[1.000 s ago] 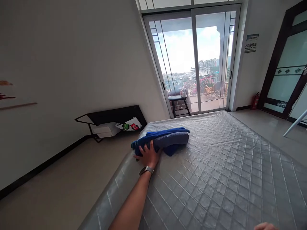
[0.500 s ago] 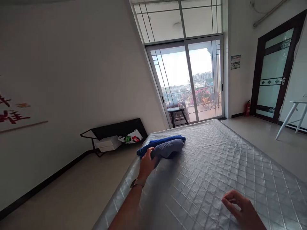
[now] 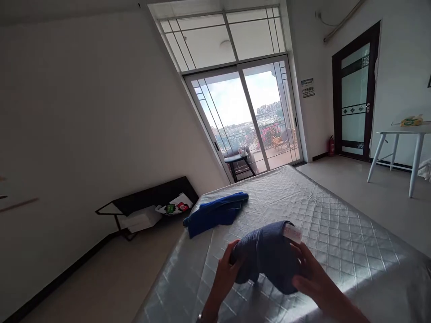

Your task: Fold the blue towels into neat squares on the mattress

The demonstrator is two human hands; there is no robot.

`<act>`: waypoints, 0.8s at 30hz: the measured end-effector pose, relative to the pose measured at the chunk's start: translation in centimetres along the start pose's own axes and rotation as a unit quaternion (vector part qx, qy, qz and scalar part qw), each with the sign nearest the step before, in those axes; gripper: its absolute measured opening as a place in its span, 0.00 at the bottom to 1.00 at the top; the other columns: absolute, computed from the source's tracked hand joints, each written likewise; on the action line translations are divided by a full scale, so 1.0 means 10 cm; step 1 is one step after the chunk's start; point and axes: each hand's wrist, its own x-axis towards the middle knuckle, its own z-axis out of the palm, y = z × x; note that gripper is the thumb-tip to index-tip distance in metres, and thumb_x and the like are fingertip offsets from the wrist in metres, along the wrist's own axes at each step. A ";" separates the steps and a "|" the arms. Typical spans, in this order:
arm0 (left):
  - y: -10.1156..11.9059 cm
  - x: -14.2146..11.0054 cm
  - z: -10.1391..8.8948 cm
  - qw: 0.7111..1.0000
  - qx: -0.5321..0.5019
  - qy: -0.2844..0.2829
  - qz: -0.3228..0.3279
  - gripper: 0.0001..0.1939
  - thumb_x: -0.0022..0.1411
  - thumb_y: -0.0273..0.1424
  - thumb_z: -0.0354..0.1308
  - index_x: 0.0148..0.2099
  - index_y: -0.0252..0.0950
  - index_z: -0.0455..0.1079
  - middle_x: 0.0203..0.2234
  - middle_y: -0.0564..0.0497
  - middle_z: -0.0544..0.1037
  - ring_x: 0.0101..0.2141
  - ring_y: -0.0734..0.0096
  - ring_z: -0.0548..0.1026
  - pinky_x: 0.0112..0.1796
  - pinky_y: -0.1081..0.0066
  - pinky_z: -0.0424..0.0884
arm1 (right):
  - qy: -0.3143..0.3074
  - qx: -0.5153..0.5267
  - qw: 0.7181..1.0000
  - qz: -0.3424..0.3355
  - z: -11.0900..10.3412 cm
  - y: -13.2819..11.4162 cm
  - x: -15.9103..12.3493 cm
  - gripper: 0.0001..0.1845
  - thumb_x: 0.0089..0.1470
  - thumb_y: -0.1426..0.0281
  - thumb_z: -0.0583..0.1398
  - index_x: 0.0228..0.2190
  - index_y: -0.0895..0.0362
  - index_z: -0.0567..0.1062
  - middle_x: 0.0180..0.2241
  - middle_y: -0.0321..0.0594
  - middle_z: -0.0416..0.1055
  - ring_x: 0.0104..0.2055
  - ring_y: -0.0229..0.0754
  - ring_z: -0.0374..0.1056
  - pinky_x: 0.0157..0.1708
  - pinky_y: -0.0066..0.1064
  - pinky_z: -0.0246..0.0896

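A folded grey-blue cloth [image 3: 269,244] hangs bent between my hands above the mattress; whether it is a towel or a garment I cannot tell. My left hand [image 3: 226,271] is closed round its left end. On the right side, my right hand [image 3: 311,278] grips it with the thumb in front and the fingers partly hidden behind. A white tag [image 3: 292,233] with reddish print sticks out at the cloth's upper right. Farther off, a bright blue folded cloth [image 3: 217,213] lies on the left edge of the mattress, apart from both hands.
The silver quilted mattress [image 3: 323,211] spreads beneath the hands. Beyond its left side, a black rack [image 3: 151,197] holds a white box and a printed bag. Sliding glass doors [image 3: 249,116] stand at the back. On the right is a white table [image 3: 404,129] with a tissue pack.
The grey-blue cloth has come off the blue one, nearer to me and rightward, in my left hand. My right hand has taken hold of it too. The view has turned slightly right.
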 end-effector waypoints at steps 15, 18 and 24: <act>0.97 -0.86 0.32 0.987 -0.086 -0.008 0.138 0.28 0.60 0.55 0.57 0.59 0.52 0.70 0.55 0.47 0.73 0.56 0.49 0.70 0.54 0.55 0.71 | -0.042 -0.224 0.969 -0.094 0.37 -0.18 -0.15 0.14 0.61 0.56 0.60 0.40 0.51 0.80 0.32 0.40 0.76 0.35 0.44 0.72 0.39 0.33 0.71; 1.13 -1.00 0.30 0.994 -0.091 -0.021 0.058 0.20 0.64 0.49 0.57 0.54 0.50 0.74 0.49 0.47 0.77 0.49 0.55 0.75 0.48 0.61 0.74 | -0.078 -0.253 0.956 -0.124 0.33 -0.29 -0.17 0.12 0.61 0.59 0.60 0.39 0.50 0.80 0.35 0.40 0.77 0.36 0.43 0.72 0.38 0.31 0.69; 1.44 -1.20 0.13 0.994 -0.094 0.024 0.055 0.21 0.66 0.48 0.55 0.54 0.45 0.76 0.46 0.47 0.78 0.48 0.60 0.75 0.48 0.67 0.73 | -0.125 -0.289 0.930 -0.193 0.32 -0.53 -0.21 0.07 0.56 0.73 0.59 0.26 0.54 0.74 0.33 0.39 0.73 0.35 0.40 0.68 0.35 0.28 0.65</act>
